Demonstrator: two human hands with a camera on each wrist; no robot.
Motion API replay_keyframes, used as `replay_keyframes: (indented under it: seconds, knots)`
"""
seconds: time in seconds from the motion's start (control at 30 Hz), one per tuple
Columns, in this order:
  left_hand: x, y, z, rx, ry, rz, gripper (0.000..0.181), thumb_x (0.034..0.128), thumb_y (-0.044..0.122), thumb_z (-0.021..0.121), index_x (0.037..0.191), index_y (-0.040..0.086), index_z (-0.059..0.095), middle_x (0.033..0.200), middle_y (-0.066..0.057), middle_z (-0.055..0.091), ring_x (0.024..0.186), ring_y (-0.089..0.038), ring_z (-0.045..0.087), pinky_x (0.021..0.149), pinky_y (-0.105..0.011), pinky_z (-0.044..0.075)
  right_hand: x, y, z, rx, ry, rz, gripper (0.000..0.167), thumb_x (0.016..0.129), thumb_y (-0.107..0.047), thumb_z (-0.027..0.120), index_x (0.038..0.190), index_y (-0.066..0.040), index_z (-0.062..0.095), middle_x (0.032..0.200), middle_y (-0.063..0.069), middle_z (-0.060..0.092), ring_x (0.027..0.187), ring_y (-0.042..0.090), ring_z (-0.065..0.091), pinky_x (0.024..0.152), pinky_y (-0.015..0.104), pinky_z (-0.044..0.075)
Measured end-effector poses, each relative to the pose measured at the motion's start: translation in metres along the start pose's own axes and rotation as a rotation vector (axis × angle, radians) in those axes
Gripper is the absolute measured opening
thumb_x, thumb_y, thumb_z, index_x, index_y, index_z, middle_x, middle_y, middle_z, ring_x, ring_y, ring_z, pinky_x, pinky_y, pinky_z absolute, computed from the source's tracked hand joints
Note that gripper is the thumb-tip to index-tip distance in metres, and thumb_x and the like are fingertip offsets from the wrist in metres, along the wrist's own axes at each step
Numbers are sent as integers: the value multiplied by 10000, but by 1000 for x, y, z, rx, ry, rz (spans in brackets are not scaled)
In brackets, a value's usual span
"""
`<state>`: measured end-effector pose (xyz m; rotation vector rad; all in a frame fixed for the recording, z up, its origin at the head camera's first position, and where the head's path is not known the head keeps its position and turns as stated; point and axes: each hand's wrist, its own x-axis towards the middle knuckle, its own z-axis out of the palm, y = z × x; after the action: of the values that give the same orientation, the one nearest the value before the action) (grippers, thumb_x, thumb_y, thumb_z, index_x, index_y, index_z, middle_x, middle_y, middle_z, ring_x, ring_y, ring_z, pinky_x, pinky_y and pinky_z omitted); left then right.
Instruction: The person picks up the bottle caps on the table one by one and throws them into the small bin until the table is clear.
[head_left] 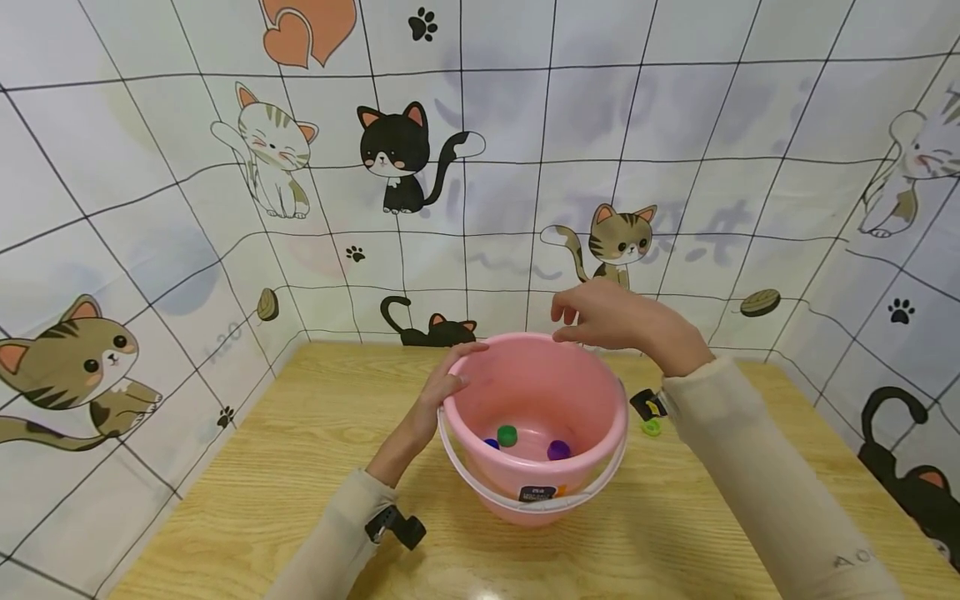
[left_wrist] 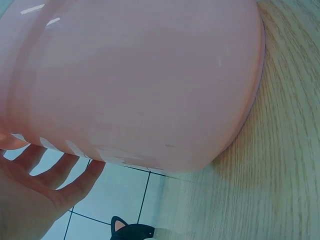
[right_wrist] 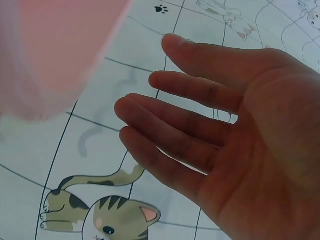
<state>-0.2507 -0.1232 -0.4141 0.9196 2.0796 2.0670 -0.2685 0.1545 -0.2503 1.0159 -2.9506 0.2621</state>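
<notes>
A pink plastic bucket [head_left: 536,358] with a white handle [head_left: 480,487] stands upright on the table. My left hand [head_left: 438,387] grips its left rim; in the left wrist view the fingers [left_wrist: 82,182] lie along the bucket's outer wall [left_wrist: 150,90]. Inside on the bottom lie a green round cap-like piece [head_left: 507,435], a purple one [head_left: 558,450] and a blue one [head_left: 492,443], partly hidden by the rim. Above the far right rim hovers my right hand [head_left: 611,317], its fingers loosely bent and apart. Nothing is in its palm [right_wrist: 260,150].
A small light green ring-shaped piece [head_left: 651,427] lies on the wooden table [head_left: 360,408], right of the bucket, below the right sleeve. A white cloth wall [head_left: 510,192] with printed cats and grid lines encloses the table's back and sides.
</notes>
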Motion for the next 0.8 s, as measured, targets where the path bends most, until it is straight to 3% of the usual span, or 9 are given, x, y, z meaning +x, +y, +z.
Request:
replay_keyframes:
  seconds: [0.17, 0.37, 0.63, 0.8]
  knots:
    - [1, -1, -1, 7, 3, -1, 587, 954, 265, 406, 1534, 174, 430, 1508, -175, 464, 1208, -462, 573, 903, -454, 599, -11, 16, 1, 12, 42, 8, 189, 980, -237, 696, 1078, -80, 731, 1000, 59, 765, 880, 184, 708, 787, 398, 594]
    - [0, 0, 0, 15, 4, -5, 596, 944, 267, 406, 1531, 168, 430, 1509, -169, 461, 1217, -464, 566, 911, -471, 593, -31, 42, 10, 63, 53, 57, 192, 1009, -239, 650, 1086, -82, 730, 1043, 66, 762, 942, 217, 715, 827, 441, 600]
    - [0, 0, 0, -4, -8, 7, 589, 961, 270, 401, 1538, 156, 418, 1512, -183, 454, 1222, -489, 550, 923, -516, 586, -57, 74, 41, 79, 60, 173, 227, 998, -279, 664, 1093, -81, 723, 1002, 47, 750, 896, 198, 682, 798, 443, 597]
    - [-1, -1, -1, 22, 4, 2, 580, 959, 254, 399, 1532, 167, 432, 1514, -156, 464, 1216, -451, 566, 921, -462, 585, -72, 93, 65, 107, 77, 214, 263, 1001, -263, 651, 1110, -32, 713, 1011, 82, 752, 930, 256, 699, 817, 482, 598]
